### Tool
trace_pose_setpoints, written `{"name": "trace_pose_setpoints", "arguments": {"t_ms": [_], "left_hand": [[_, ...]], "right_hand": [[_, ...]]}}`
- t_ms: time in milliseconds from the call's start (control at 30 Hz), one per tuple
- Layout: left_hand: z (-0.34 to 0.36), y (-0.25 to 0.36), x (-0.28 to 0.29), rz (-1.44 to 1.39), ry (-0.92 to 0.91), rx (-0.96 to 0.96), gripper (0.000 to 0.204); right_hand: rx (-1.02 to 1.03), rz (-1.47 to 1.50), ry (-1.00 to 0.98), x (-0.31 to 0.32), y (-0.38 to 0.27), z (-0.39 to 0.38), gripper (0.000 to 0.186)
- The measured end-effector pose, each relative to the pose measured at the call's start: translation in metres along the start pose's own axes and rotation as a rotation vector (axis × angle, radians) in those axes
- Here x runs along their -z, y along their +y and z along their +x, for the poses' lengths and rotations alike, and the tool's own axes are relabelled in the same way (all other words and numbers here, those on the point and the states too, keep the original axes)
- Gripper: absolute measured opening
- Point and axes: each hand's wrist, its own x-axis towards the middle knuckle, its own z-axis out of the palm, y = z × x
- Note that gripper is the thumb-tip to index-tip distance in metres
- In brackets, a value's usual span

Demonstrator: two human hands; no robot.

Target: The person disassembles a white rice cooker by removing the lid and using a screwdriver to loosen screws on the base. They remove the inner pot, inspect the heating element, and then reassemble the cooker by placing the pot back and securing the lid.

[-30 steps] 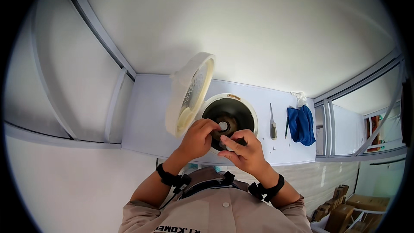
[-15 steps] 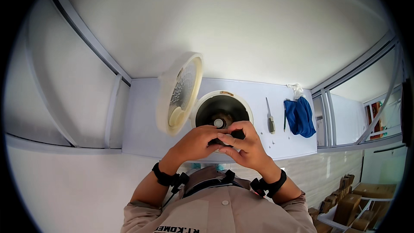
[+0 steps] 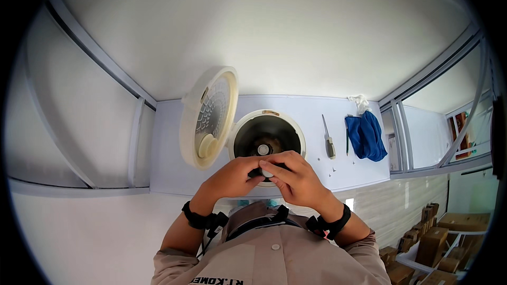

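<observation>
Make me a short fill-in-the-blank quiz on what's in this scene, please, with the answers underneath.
1. The lid stands to the ____ of the cooker.
2. The larger cloth on the table is ____ in colour.
3. The long-shafted tool between cooker and cloth is a ____.
4. A pale piece shows between the left hand and right hand, at the cooker's side ____ (nearest or farthest from) the person's body.

Missing words: left; blue; screwdriver; nearest.

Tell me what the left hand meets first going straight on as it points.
Probably the right hand: its fingers lie just ahead of the left hand, at a small pale piece. Exact depth is unclear.
</observation>
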Motion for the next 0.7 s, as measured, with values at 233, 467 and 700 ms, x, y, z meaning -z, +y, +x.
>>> {"name": "trace_pose_setpoints", "arguments": {"t_ms": [233,467,700], "left_hand": [[0.004,0.0,0.0,0.088,0.112,-0.001,0.044],[0.011,0.009,-0.008,0.085,0.088,0.035,0.049],[0.001,0.008,0.007,-0.073,-0.064,0.066,0.058]], "right_hand": [[0.029,-0.006,0.003,0.006,-0.007,0.008,0.046],[-0.024,-0.028,-0.017,0.001,0.0,-0.002,0.047],[0.044,0.017,0.006,0.006,-0.001,0.006,0.046]]}}
